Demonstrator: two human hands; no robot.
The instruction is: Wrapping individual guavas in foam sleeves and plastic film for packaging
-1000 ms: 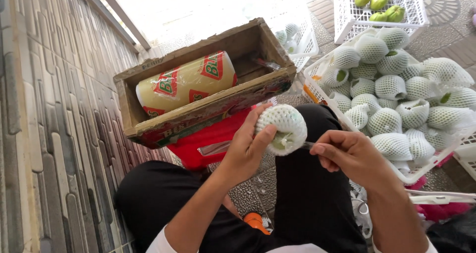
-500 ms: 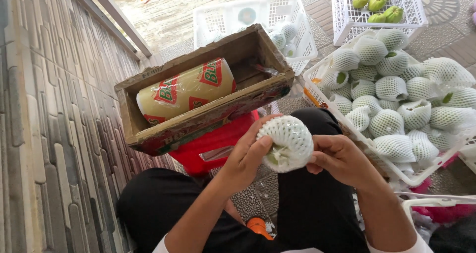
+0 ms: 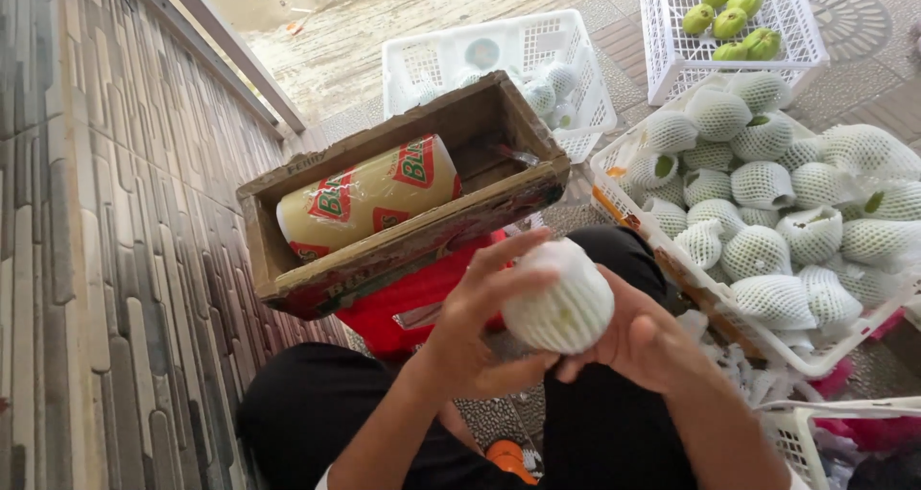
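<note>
While both hands close around it, the foam-netted fruit (image 3: 559, 303) sits in mid-air above the person's lap, near the lower middle of the view. Its white mesh sleeve covers nearly all of it, with a hint of green showing through. The left hand (image 3: 480, 332) cups it from the left, fingers spread and curled over its top and side; the right hand (image 3: 645, 341) presses against its right and underside, but its fingers are mostly hidden behind the fruit, so I cannot tell how they lie.

My judgement is that the grip is a loose cradle more than a clamp. The foam is soft and springy (and the fruit round), so it could roll out between the palms, or the sleeve could ride up and leave skin bare if the fingers drag on it.

Just beyond the hands, to the left, a worn wooden box (image 3: 422, 260) holds a roll of clear film (image 3: 369, 197) with red and green print, and it rests on something red (image 3: 422, 303). That box stands close in front of the hands and crowds any reach forward. To the right, a white crate (image 3: 710, 303) is heaped with wrapped fruits (image 3: 767, 188), its near edge close by the right forearm. Farther off stand a second white crate (image 3: 499, 53) with a few wrapped pieces and a third basket (image 3: 672, 29) of bare green fruits (image 3: 731, 20). Foam scraps (image 3: 739, 370) lie by the right knee.
</note>
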